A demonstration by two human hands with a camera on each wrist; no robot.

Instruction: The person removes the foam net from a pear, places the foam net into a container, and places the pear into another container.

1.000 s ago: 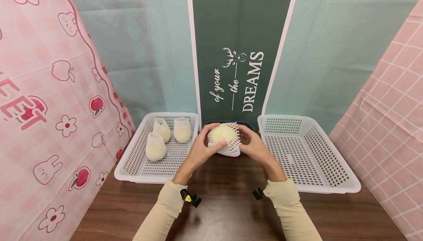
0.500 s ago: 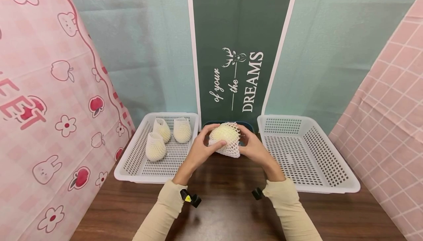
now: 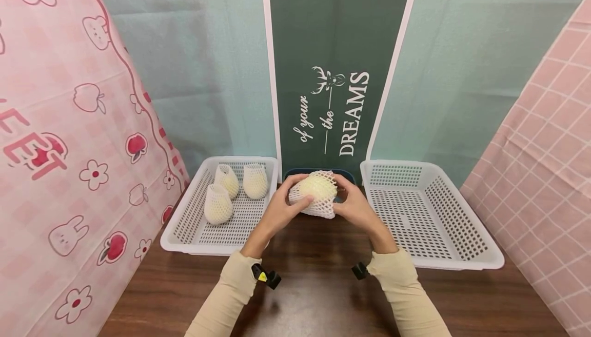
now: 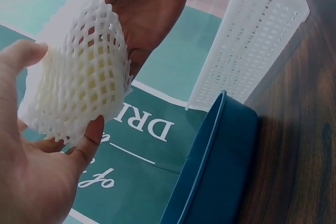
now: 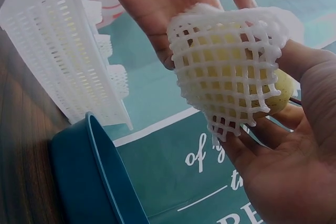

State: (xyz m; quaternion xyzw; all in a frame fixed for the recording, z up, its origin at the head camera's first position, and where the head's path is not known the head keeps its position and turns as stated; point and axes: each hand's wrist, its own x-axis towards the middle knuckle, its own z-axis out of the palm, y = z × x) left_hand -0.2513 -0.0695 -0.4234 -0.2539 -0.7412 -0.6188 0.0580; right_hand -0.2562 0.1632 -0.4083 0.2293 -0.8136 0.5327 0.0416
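A pale yellow pear (image 5: 283, 95) sits inside a white foam net sleeve (image 3: 320, 207), held up in front of me between both hands. My left hand (image 3: 280, 210) grips it from the left, with the thumb across the net. On the other side my right hand (image 3: 359, 207) holds the sleeve's edge between thumb and fingers. In the right wrist view the pear's speckled end and dark stem (image 5: 295, 100) stick out of the net toward the right palm. Below them a blue basin (image 4: 226, 156) is partly hidden by the hands in the head view.
A white perforated basket (image 3: 184, 247) on the left holds three net-wrapped fruits (image 3: 218, 206). Another white basket (image 3: 454, 264) stands on the right. Both are on a dark wooden table (image 3: 318, 285), with a green printed cloth (image 3: 337, 29) hanging behind.
The pear and net have turned slightly between the fingers, and the left thumb has slid a little to the left. The baskets and wrapped fruits stay where they were.
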